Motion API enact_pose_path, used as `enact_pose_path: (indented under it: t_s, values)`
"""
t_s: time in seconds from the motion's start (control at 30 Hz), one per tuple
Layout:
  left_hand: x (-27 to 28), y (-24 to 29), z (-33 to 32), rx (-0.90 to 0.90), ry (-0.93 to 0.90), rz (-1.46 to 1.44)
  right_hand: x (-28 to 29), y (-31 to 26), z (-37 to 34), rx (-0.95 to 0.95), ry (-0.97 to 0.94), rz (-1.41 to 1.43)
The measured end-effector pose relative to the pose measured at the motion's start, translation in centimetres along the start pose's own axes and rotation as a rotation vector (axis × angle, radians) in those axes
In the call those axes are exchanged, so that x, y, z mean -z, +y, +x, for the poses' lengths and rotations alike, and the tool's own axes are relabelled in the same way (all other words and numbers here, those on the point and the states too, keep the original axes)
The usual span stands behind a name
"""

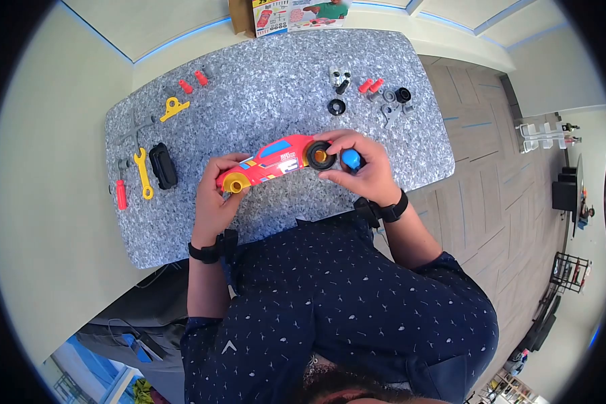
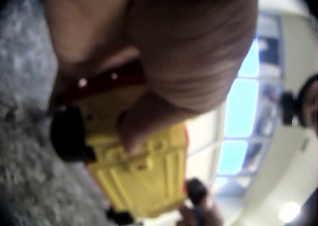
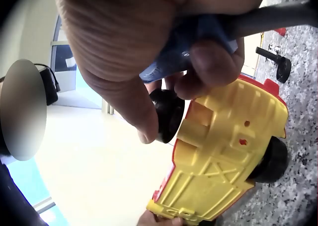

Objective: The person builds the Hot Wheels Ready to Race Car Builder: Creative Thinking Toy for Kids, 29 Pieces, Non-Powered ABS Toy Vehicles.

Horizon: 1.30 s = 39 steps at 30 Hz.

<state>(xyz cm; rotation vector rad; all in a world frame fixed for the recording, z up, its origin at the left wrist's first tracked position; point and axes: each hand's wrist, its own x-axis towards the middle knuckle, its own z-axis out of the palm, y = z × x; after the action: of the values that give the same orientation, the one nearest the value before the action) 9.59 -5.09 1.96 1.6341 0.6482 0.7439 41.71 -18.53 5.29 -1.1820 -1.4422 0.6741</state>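
A red toy car (image 1: 274, 160) with a yellow underside (image 3: 223, 131) is held up on its side over the speckled table. My left hand (image 1: 217, 192) grips its left end beside a bare yellow wheel arch (image 1: 236, 182); in the left wrist view the thumb presses the underside. My right hand (image 1: 369, 168) pinches a black wheel (image 1: 321, 156) between thumb and fingers at the other arch, close by the axle housing in the right wrist view. Curled fingers of that hand also keep a blue-handled tool (image 3: 174, 50) with a grey shaft against the palm. Another wheel (image 3: 271, 159) sits on the car's far side.
At left on the table (image 1: 262, 87) lie a yellow wrench (image 1: 143, 174), a black car part (image 1: 163, 166), a red-handled screwdriver (image 1: 121, 192) and a yellow piece (image 1: 174, 108). Toward the back right are a loose wheel (image 1: 337, 107), red pegs (image 1: 370, 86) and grey parts. A printed box (image 1: 299, 15) stands behind.
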Motion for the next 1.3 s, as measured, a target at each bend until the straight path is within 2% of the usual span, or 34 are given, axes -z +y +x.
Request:
enact_pose_path:
  t_s: [0.17,0.23,0.3,0.37,0.43,0.53,0.63,0.73,0.83,0.97,1.07,1.1,1.2,1.3]
  values:
    - [0.2,-0.1,-0.1,0.001,-0.007,0.011,0.3,-1.1,0.6,0.009,-0.03,-0.171]
    - [0.3,-0.3,-0.1,-0.014,-0.009,0.019,1.2,-2.5,0.8,-0.132,-0.062,-0.168]
    - [0.5,-0.4,-0.2,0.018,-0.018,0.022,2.0,-2.2,0.6,-0.141,-0.044,-0.216]
    - [0.7,-0.6,-0.2,0.032,-0.023,0.033,3.1,-0.1,0.9,-0.015,0.025,-0.314]
    - [0.9,-0.7,-0.2,0.03,-0.025,0.048,3.7,0.2,1.5,-0.03,0.015,-0.325]
    - [1.2,0.3,-0.1,0.023,-0.028,0.202,3.8,0.5,1.5,-0.083,-0.053,-0.287]
    - [1.0,4.5,0.4,-0.052,-0.054,0.57,3.4,1.3,0.9,-0.166,-0.083,-0.213]
    - [-0.6,7.2,1.2,-0.249,-0.035,0.959,2.4,1.4,0.8,-0.183,-0.075,-0.162]
    - [-4.0,9.3,3.1,-0.346,-0.123,0.842,1.7,1.2,0.6,-0.172,-0.078,-0.14]
    - [-6.7,6.8,4.6,-0.371,-0.168,0.725,2.0,1.4,0.8,-0.052,-0.117,-0.09]
    - [-7.3,6.0,4.6,-0.366,-0.147,0.699,3.7,2.6,0.7,-0.12,0.001,-0.16]
    - [-7.3,6.2,4.5,-0.38,-0.141,0.695,4.1,3.0,0.9,-0.143,0.069,-0.311]
    - [-7.1,6.4,4.2,-0.38,-0.149,0.686,4.7,4.8,2.3,-0.064,0.075,-0.64]
    - [-6.9,6.5,4.0,-0.381,-0.166,0.672,4.3,7.2,2.8,-0.106,0.057,-0.738]
